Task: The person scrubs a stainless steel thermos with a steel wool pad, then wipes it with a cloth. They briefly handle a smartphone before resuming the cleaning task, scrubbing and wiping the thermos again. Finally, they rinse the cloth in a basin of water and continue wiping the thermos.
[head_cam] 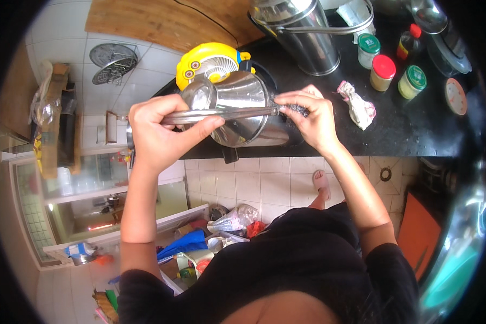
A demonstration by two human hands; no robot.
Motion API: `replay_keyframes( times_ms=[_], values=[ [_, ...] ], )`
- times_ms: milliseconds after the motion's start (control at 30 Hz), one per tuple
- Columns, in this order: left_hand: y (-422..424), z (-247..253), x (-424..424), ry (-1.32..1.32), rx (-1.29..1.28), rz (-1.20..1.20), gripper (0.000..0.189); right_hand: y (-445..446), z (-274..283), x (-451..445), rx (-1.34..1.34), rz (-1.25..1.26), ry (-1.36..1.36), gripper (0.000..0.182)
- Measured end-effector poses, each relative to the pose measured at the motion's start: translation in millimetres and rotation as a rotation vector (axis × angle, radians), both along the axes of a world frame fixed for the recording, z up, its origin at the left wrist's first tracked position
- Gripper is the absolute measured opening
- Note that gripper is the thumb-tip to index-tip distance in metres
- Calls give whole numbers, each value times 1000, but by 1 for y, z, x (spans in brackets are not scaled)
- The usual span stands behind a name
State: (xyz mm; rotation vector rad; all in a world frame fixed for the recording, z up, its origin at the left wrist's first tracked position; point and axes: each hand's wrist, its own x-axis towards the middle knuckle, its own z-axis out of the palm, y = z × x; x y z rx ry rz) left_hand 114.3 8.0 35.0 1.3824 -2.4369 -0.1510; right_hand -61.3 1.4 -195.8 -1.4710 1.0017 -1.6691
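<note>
My left hand grips a long metal handle, its thumb lying along the bar. This handle crosses in front of a shiny stainless steel vessel at the counter's left part; whether the two are joined cannot be told. At the bar's right end, my right hand pinches a dark, glinting wad that looks like steel wool. The fingers partly cover both the wad and the bar's end. Right of that hand lies a crumpled white cloth with pink edging.
A yellow cartoon-faced fan stands behind the vessel. A tall steel pail with a bail handle rises at the back of the black counter. Several lidded jars and a red-capped bottle stand to the right. Bags lie below.
</note>
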Motion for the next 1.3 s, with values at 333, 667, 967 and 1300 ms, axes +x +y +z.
replay_keyframes(
  times_ms=[333, 667, 967, 1300],
  values=[
    [2, 0, -3, 6, 11, 12, 41, -15, 0, -2, 17, -2, -38, 24],
    [-1, 1, -5, -16, -20, -33, 41, -86, -3, 13, 44, 23, 236, 21],
    [-9, 3, 2, -29, 40, -49, 37, 11, -18, 10, 24, -59, 13, 25],
    [-5, -2, -4, 3, 33, 29, 39, 48, -3, 23, -12, -84, 44, 37]
  ],
)
